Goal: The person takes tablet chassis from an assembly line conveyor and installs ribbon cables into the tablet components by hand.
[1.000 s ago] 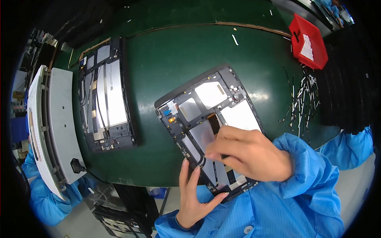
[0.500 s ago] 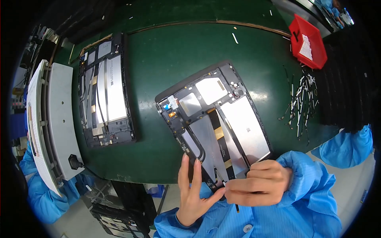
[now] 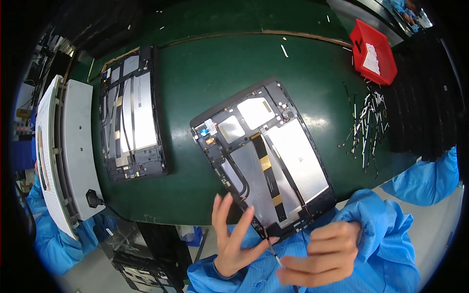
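An opened tablet (image 3: pixel 258 198) lies tilted at the near edge of the table, its metal plates, boards and black-and-gold ribbon showing. My left hand (image 3: pixel 233 246) has its fingers spread at the tablet's lower left corner, the thumb close to its bottom edge. My right hand (image 3: pixel 325 256) is closed, a little blurred, below the bottom edge. Between its thumb and forefinger runs a thin black-and-white cable (image 3: pixel 272 250), its upper end at the tablet's lower corner and its lower end hanging past my fingers.
A second opened tablet (image 3: pixel 141 112) lies on the left of the green table (image 3: pixel 195 58). Several thin black-and-white strips (image 3: pixel 369 119) are heaped at right, below a red bin (image 3: pixel 383 51) with white pieces. A grey-white fixture (image 3: pixel 80 156) stands far left. Blue sleeves (image 3: pixel 425 171) show at the sides.
My right hand has moved down from the tablet's bottom edge, drawing the thin cable with it. My left hand has shifted slightly left and down, fingers still spread.
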Tool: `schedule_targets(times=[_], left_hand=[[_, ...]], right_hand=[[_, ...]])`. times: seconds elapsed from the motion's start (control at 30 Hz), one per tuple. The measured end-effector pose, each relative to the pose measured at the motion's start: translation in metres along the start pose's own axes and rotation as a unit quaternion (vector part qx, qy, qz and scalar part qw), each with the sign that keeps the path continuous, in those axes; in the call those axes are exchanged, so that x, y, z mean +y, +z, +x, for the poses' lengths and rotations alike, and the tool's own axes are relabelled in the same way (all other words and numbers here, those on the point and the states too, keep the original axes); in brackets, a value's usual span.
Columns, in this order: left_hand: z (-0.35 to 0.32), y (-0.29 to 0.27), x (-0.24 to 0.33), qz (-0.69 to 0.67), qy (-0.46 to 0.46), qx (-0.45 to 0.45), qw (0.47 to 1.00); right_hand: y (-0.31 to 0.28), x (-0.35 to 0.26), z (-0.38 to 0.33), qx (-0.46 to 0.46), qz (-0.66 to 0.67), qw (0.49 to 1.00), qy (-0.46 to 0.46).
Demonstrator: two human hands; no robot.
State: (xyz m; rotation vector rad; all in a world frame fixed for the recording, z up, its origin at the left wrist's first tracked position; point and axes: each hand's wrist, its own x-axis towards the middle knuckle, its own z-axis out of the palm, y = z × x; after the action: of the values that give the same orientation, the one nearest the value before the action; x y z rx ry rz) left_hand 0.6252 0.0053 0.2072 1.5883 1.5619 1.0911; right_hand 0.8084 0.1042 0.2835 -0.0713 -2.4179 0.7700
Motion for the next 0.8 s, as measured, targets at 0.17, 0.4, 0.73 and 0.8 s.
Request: schedule_targets(times=[0.17,0.4,0.73,0.8], left_hand=[[0.032,-0.022,0.018,-0.014,0.113,-0.068,0.991],[0.046,-0.018,0.004,-0.062,0.013,-0.014,0.998],[0.061,-0.009,-0.005,-0.014,0.064,-0.003,0.998],[0.059,-0.008,-0.013,-0.021,0.085,0.009,0.996]], right_hand=[[-0.001,0.008,0.008,0.039,0.009,0.992,0.118],[-0.015,0.013,-0.003,0.059,0.116,0.894,0.428],[0.045,0.015,-0.037,0.06,-0.002,0.968,0.243],[0.048,0.016,-0.039,0.053,-0.039,0.973,0.22]])
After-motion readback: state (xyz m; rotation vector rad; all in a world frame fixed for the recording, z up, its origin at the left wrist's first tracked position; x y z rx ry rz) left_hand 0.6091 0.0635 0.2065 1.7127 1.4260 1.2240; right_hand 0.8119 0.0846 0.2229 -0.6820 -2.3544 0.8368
